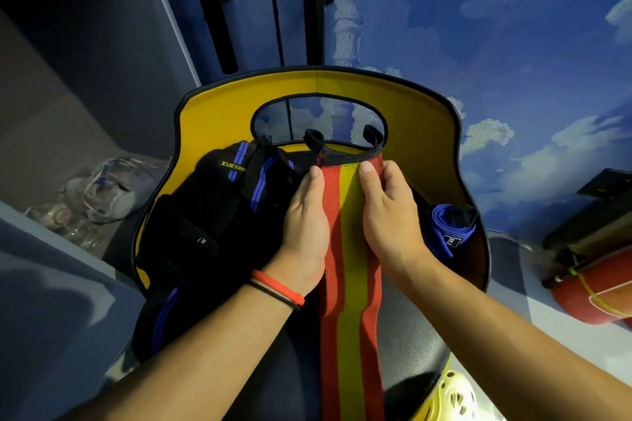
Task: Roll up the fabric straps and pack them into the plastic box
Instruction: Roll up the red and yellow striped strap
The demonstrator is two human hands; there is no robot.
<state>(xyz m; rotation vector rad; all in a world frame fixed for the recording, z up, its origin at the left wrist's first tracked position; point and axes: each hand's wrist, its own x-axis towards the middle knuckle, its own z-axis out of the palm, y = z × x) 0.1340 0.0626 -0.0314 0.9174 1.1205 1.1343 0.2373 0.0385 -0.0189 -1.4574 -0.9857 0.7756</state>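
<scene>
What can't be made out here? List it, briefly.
Head view:
- Striped strap: near end cut off by the bottom edge.
- Blue roll: left part behind the right hand.
- Clear plastic at left: blurred; box or not, unclear.
- Left hand: fingers hidden under its back.

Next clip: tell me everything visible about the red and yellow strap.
The red and yellow strap is a long, woven-looking fabric band, red with a yellow stripe down its middle and a black band with loops at its far end. It lies flat and unrolled along the black chair seat, its near end leaving the frame. The left hand rests on its left edge; the right hand curls its fingers over its right edge.
</scene>
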